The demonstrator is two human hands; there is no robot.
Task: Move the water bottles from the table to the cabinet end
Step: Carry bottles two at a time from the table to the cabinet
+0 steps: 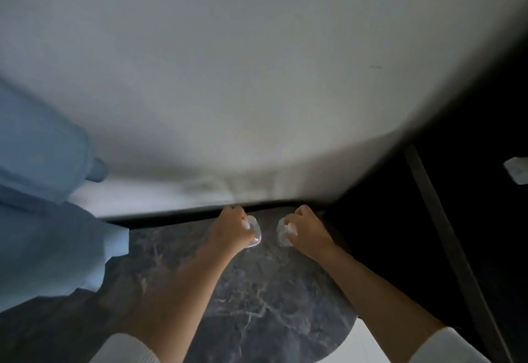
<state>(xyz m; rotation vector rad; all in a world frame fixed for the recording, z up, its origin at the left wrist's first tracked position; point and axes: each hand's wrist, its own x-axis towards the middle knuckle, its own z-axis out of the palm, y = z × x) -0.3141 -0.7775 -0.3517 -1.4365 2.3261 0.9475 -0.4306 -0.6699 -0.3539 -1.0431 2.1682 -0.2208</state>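
The head view looks steeply down on a round tabletop of dark grey marble-patterned stone [257,291], veined in pale lines, its curved edge showing at the near right. Both bare forearms reach out over it from white ribbed sleeves [123,348].

The left hand [231,229] curls its fingers round the top of a clear plastic water bottle [255,232], seen from above, its rounded transparent shoulder showing just right of the knuckles. The right hand [307,229] grips a second clear plastic water bottle [284,232] the same way, the crinkled clear body showing left of its fingers. The 2 bottles sit near each other over the far edge of the tabletop; whether they rest on it or are lifted cannot be told. No label or writing can be read on either.

Beyond them rises a smooth, matt pale grey wall [257,62]. At the left hangs soft light blue fabric [43,191], blurred.
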